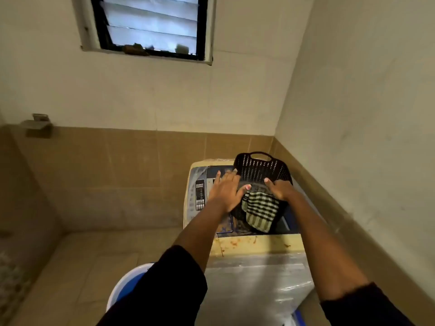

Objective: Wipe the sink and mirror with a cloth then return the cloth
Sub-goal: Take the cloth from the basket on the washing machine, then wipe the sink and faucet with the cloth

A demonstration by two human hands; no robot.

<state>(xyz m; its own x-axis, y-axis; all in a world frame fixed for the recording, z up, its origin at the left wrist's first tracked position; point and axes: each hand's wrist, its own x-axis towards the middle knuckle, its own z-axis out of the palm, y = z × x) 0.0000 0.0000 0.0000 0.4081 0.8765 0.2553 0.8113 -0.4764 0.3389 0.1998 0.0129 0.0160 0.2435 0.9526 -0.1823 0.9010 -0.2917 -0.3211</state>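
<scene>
A green and black striped cloth point(260, 210) hangs over the near rim of a black perforated plastic basket point(261, 169). The basket stands on top of a washing machine point(256, 245) in the corner of the room. My right hand point(281, 189) grips the cloth at its upper edge, by the basket rim. My left hand point(227, 190) is spread flat with fingers apart, resting at the basket's left rim, its thumb touching the cloth's top edge. No sink or mirror is in view.
The washing machine has a control panel point(200, 195) on its left side and a plastic-wrapped front. A white and blue bucket point(127, 285) stands on the tiled floor below my left arm. A louvred window point(150, 24) is high on the wall. A metal fitting point(38, 125) juts from the left wall.
</scene>
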